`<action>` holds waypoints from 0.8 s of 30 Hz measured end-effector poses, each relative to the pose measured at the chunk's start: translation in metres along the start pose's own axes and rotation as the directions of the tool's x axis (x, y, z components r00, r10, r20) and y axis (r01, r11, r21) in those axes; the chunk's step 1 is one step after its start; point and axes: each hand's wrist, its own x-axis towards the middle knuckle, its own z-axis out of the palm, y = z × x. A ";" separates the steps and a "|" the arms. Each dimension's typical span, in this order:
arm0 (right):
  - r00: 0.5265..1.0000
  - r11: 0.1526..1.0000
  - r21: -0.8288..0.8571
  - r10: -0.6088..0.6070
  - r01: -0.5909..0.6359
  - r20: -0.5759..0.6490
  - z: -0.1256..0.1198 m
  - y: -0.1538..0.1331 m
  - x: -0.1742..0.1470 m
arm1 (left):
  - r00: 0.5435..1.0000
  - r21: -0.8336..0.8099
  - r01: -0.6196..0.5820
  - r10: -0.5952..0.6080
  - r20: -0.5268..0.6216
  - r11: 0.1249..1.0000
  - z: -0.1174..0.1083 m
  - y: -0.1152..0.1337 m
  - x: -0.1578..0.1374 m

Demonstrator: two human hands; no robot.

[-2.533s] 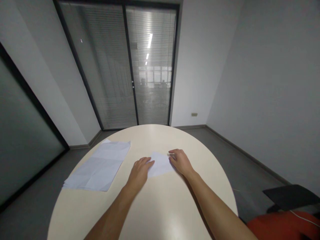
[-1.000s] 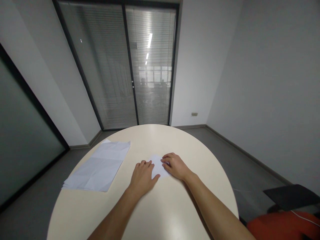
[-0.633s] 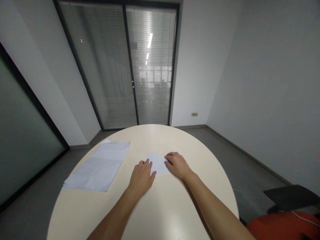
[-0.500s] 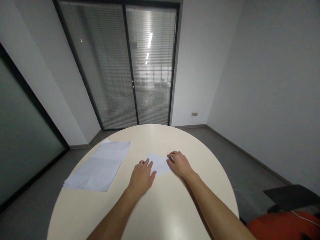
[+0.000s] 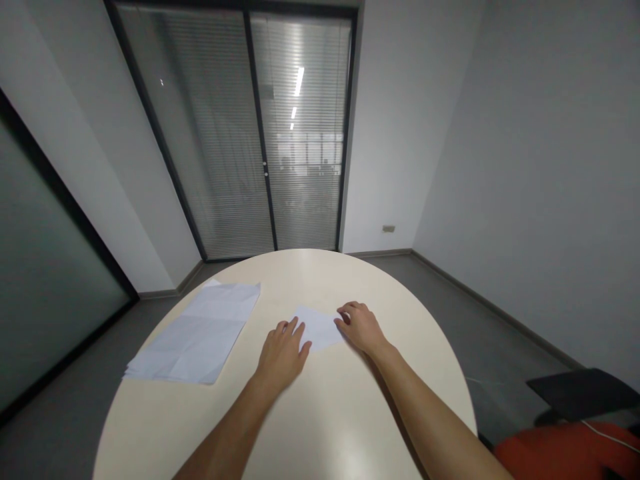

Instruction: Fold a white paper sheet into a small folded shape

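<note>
Right grip point(image 5: 363, 327) sits farther from left grip point(image 5: 281, 352) than a second ago, baring more small paper point(image 5: 320, 328).

On the desk point(image 5: 320, 413), the small paper lies between my grips: left fingers spread loosely at its left side, right fingers curled by its right edge, though I cannot tell whether they pinch it. Steadying it seems the step in hand; the next move, I judge, calls for light left pressure and a sure right hold. Creased larger sheets point(image 5: 200, 333) lie left of the small paper. I can read no brand, label or writing.
</note>
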 end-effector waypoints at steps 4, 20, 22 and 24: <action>1.000 1.000 0.021 0.000 0.000 -0.008 0.000 0.000 0.000 | 1.000 -0.006 0.001 -0.001 0.001 1.000 0.000 0.000 0.000; 0.999 0.985 0.168 -0.047 0.046 0.004 0.006 0.002 0.002 | 1.000 -0.019 -0.001 0.001 -0.004 1.000 0.000 -0.003 0.000; 0.997 0.985 0.155 -0.076 0.074 0.007 0.006 0.002 0.002 | 1.000 -0.016 -0.006 0.006 -0.003 1.000 0.000 -0.004 0.001; 0.994 0.986 0.131 -0.107 0.103 0.029 0.005 0.002 0.002 | 1.000 -0.011 -0.013 0.013 -0.001 1.000 0.000 -0.005 0.001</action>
